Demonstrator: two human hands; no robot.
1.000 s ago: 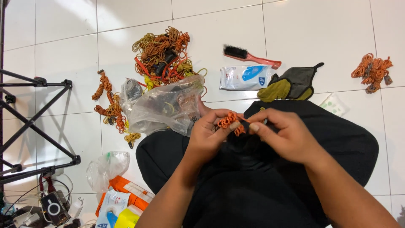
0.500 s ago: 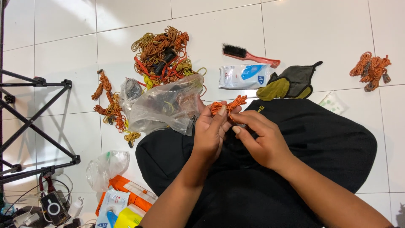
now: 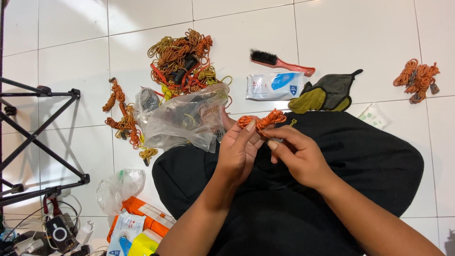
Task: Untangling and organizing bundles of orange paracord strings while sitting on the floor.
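I hold a small bundle of orange cord (image 3: pixel 263 120) over my black-clothed lap (image 3: pixel 332 189). My left hand (image 3: pixel 237 154) grips its left end with thumb and fingers. My right hand (image 3: pixel 296 156) pinches the cord from below on the right. Both hands touch each other around the bundle. A clear plastic bag (image 3: pixel 182 118) lies just left of my left hand.
A big tangle of orange and yellow cords (image 3: pixel 185 59) lies on the white tiles ahead, more cord (image 3: pixel 124 118) to the left and a small bundle (image 3: pixel 418 79) far right. A red-handled brush (image 3: pixel 280 62), a wipes pack (image 3: pixel 275 86), a grey-yellow cloth (image 3: pixel 327 95), a black stand (image 3: pixel 38 137).
Both hands lifted the orange bundle away from my lap toward the plastic bag and turned it; the cord now sticks out above my fingers. The right hand shifted left under it.
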